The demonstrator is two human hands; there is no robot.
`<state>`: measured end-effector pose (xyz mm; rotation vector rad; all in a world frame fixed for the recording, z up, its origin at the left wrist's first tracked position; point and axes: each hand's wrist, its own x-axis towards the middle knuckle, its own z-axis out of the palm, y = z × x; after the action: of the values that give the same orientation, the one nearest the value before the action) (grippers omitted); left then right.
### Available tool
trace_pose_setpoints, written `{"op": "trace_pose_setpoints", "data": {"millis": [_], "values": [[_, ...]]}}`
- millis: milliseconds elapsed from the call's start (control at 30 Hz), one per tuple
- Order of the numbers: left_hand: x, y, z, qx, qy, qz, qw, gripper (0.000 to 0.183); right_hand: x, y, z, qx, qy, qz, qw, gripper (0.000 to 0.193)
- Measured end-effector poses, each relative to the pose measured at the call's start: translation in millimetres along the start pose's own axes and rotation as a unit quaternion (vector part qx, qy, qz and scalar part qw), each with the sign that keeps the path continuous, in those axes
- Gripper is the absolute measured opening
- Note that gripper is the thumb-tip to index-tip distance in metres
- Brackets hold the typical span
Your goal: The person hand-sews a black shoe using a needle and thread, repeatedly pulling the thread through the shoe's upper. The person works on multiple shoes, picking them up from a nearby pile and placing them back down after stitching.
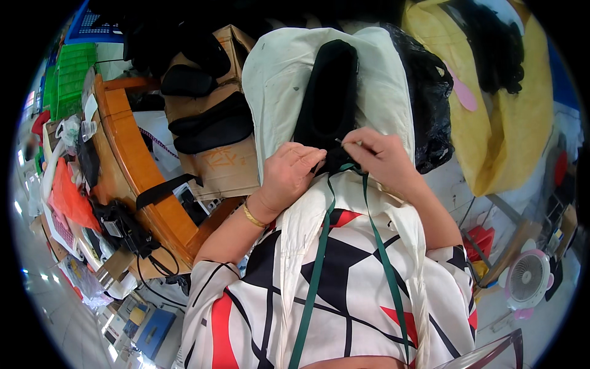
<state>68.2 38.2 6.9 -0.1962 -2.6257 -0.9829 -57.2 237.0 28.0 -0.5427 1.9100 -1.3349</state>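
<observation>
A black fabric shoe point(309, 101) lies on a white apron point(276, 67) spread over my lap, its near end between my two hands. My left hand point(290, 171) is closed in a pinch on the black fabric at the shoe's near end. Across from it, my right hand point(378, 154) is closed too, thumb and forefinger pinched together beside the shoe. A tiny thin light tip shows at those fingers, too small to name. Dark green straps point(316, 270) hang down from near the shoe over my patterned shirt.
On the left, more black shoes point(212, 120) rest on a cardboard box point(224, 166) beside a wooden frame point(138, 150). A black plastic bag point(430, 104) and a yellow sack point(479, 147) stand on the right. A small fan point(528, 278) is at lower right.
</observation>
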Motion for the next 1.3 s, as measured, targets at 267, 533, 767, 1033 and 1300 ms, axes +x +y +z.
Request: {"op": "trace_pose_setpoints", "data": {"millis": [267, 533, 767, 1033, 1300], "values": [[-5.2, -3.2, 7.1, 0.0, 0.051, 0.028, 0.998, 0.035, 10.7, 8.7, 12.7, -0.18, -0.012, -0.128, 0.975, 0.012], [-4.8, -3.0, 7.9, 0.0, 0.061, 0.017, 0.998, 0.032, 11.7, 8.5, 11.2, -0.183, -0.027, -0.13, 0.974, 0.016], [-6.9, -1.9, 6.9, -0.027, 0.048, -0.012, 0.998, 0.03, 16.8, 7.3, 14.9, -0.132, -0.04, -0.105, 0.985, 0.013], [-12.4, -1.7, 9.3, -0.09, 0.03, -0.08, 0.992, 0.025, 21.5, 17.5, 26.7, -0.08, -0.056, -0.063, 0.993, 0.01], [-12.9, -2.2, 10.4, -0.077, 0.021, -0.056, 0.995, 0.034, 40.3, 0.5, 29.8, -0.186, -0.062, -0.093, 0.976, 0.011]]}}
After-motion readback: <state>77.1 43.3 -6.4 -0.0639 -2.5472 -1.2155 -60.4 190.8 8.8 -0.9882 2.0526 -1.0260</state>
